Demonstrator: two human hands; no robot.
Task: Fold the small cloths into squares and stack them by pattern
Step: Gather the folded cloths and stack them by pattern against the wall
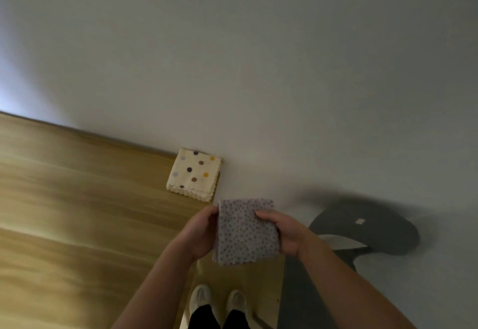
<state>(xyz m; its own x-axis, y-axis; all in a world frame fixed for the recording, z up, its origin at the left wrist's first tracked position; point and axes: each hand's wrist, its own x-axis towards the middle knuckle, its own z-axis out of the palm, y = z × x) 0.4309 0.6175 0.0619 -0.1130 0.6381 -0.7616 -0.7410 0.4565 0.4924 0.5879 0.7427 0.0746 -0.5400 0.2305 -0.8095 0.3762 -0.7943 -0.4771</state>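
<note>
1. Left grip and right grip each clasped one side of the folded grey small-dotted cloth.
2. That cloth hung in the air near the white counter's edge.
3. Just beyond it, not touching, a stack of folded cream polka-dot cloths lay at the counter's edge.
4. A wooden floor and pale shoes showed below.

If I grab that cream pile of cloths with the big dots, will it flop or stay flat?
Probably floppy: the cream polka-dot folded cloth stack is thin fabric in several zigzag-edged layers. It is likely light, and if lifted by one corner the layers may slide apart. It should not roll, since it lies flat on the white table.
</note>
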